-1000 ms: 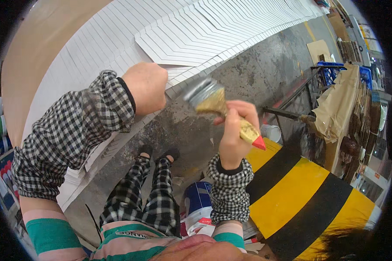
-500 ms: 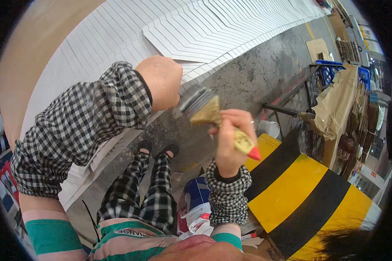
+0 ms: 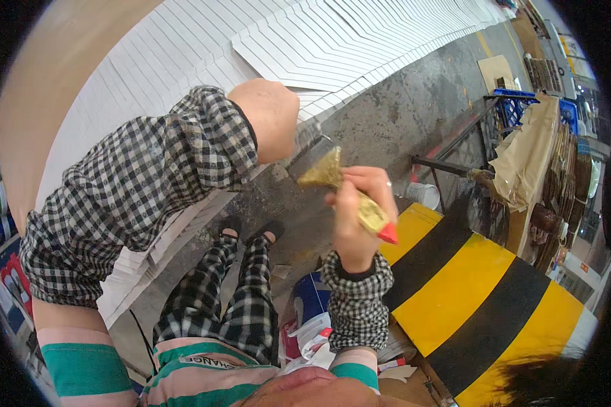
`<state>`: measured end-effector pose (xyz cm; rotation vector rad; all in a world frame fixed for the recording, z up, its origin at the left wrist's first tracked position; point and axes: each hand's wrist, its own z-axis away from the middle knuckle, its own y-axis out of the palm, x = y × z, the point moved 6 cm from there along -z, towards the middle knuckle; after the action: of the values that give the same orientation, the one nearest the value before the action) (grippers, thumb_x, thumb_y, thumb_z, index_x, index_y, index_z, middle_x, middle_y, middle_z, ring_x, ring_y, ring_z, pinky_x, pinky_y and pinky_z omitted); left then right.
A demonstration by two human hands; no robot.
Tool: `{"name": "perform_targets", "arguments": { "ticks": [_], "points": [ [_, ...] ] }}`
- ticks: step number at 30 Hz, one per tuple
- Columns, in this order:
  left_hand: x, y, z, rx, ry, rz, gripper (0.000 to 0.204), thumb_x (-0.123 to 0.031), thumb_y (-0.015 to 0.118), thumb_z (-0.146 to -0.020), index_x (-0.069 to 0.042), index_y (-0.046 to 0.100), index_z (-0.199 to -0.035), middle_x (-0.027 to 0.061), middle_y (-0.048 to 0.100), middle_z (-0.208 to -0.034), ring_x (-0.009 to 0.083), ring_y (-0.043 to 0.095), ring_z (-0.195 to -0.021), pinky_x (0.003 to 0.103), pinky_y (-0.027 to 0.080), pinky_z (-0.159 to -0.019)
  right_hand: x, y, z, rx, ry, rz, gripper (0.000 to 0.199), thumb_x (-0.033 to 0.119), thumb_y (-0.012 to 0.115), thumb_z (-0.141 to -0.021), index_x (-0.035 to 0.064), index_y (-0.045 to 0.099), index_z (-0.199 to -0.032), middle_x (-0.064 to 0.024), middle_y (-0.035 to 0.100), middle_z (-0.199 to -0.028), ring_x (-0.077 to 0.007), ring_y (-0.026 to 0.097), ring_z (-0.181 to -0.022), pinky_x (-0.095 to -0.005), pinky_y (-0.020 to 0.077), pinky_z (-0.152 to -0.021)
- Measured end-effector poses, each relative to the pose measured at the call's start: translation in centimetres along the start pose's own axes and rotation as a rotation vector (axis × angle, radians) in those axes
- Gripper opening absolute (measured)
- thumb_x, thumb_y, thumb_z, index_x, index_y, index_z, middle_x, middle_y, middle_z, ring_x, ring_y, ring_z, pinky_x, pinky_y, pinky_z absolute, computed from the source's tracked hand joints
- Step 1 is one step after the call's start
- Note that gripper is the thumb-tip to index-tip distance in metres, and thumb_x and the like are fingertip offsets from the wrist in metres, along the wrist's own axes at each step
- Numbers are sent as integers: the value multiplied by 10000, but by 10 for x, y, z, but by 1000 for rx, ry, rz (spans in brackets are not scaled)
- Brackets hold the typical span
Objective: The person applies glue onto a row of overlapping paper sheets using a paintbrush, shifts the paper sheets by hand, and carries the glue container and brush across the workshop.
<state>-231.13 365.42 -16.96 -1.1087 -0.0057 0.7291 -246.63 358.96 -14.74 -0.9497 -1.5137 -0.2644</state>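
A wide flat paintbrush (image 3: 324, 169) with a yellow, red-tipped handle is gripped in my right hand (image 3: 361, 214). Its dark bristles point up and left toward my left hand (image 3: 268, 122), and motion blurs them. My left hand is bent and closed like a fist at the near edge of the white sheets (image 3: 299, 54). Its back faces me, so the fingers and anything in them are hidden. These sheets overlap in staggered rows, their edges making dark parallel lines. I cannot tell whether the bristles touch them.
A yellow-and-black striped board (image 3: 455, 292) lies at the lower right. Beyond it are a white bucket (image 3: 424, 195), a metal frame (image 3: 448, 166), a blue crate (image 3: 512, 108) and stacked cardboard (image 3: 563, 169). A blue container (image 3: 310, 296) stands near my legs.
My left hand has shifted slightly right and up. The brush in my right hand has tilted a little, with its red tip moving left and up.
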Motion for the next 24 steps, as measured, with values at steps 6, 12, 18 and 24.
{"name": "perform_targets", "arguments": {
  "ticks": [6,12,18,24],
  "points": [
    [0,-1,1,21,-4,10,133,-44,543,-622,68,615,-627,245,583,-637,358,613,-645,407,507,-639,-14,-7,-5,-118,200,-44,24,-23,549,-772,-33,568,-784,-136,598,-830,-197,578,-689,-288,469,-610],
    [-1,-1,0,-2,11,9,133,-57,562,-620,63,619,-627,248,582,-633,362,617,-646,407,508,-633,-5,8,21,21,82,23,44,-21,585,-726,-15,565,-765,-142,600,-809,-233,591,-696,-301,470,-643],
    [-1,0,1,-28,0,-10,148,-70,569,-610,71,613,-620,256,583,-643,366,619,-661,414,507,-641,2,6,31,-37,78,-31,76,-33,596,-712,-15,568,-781,-155,599,-805,-251,600,-705,-308,475,-646],
    [0,1,1,-10,12,-9,147,-62,559,-611,74,614,-628,258,582,-642,371,617,-667,417,507,-645,11,13,33,91,-17,-23,79,-32,612,-709,-12,569,-773,-146,607,-824,-259,604,-700,-305,484,-645]
  ]
}}
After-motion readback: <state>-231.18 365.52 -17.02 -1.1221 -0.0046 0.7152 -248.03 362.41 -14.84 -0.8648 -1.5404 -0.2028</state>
